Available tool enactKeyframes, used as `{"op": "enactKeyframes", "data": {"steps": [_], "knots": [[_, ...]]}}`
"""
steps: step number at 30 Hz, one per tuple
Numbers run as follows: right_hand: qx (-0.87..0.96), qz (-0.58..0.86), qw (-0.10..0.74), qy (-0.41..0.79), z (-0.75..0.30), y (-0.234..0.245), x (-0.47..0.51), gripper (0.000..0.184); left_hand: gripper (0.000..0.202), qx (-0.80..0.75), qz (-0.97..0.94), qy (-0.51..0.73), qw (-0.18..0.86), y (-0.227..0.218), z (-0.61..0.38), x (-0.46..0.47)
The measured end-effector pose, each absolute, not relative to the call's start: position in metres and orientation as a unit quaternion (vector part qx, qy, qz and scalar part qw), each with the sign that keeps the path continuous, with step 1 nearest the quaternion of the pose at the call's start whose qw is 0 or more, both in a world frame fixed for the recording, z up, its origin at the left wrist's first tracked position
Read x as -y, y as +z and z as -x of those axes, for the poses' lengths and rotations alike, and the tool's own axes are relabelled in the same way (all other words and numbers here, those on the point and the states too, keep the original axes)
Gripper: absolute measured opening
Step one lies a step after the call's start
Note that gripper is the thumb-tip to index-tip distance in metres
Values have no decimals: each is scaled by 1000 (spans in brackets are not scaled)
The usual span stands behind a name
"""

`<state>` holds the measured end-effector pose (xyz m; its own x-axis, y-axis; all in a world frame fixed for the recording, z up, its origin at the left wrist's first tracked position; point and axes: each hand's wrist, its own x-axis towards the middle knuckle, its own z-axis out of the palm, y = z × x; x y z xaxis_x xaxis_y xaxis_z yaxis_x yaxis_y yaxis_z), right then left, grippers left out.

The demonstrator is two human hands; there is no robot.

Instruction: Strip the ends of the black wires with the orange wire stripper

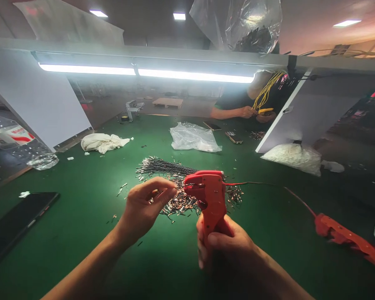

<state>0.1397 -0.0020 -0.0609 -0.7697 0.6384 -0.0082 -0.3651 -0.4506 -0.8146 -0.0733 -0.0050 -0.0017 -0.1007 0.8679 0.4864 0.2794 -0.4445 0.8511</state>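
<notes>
My left hand (pixel 145 204) pinches a thin dark wire (pixel 179 187) between thumb and fingers. The wire's end is in the jaws of a red wire stripper (pixel 213 200). My right hand (pixel 234 243) is wrapped round the stripper's handles and holds it upright. Behind the tool lies a bundle of black wires (pixel 165 166), their ends fanned out to the left. Short wire clippings (pixel 181 205) are heaped under the jaws and partly hidden by them. From the stripper's back a thin red cord (pixel 237 183) trails right towards a second red tool (pixel 351 237).
A clear plastic bag (pixel 193 137) and a white cloth (pixel 103 142) lie farther back on the green table (pixel 93 216). On the left are a phone (pixel 21 221) and a bottle (pixel 25 143). A filled bag (pixel 295 158) sits right. Across the table, another person's hands (pixel 248 112) hold yellow wires.
</notes>
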Motion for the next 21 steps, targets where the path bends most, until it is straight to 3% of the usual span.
{"op": "enactKeyframes", "data": {"steps": [7, 21], "knots": [[457, 177, 267, 830, -141, -54, -3, 32, 3, -460, -643, 560, 250, -5, 78, 5], [492, 255, 297, 777, -137, -54, 2, 45, 5, -460, -670, 531, 240, -3, 75, 5]]}}
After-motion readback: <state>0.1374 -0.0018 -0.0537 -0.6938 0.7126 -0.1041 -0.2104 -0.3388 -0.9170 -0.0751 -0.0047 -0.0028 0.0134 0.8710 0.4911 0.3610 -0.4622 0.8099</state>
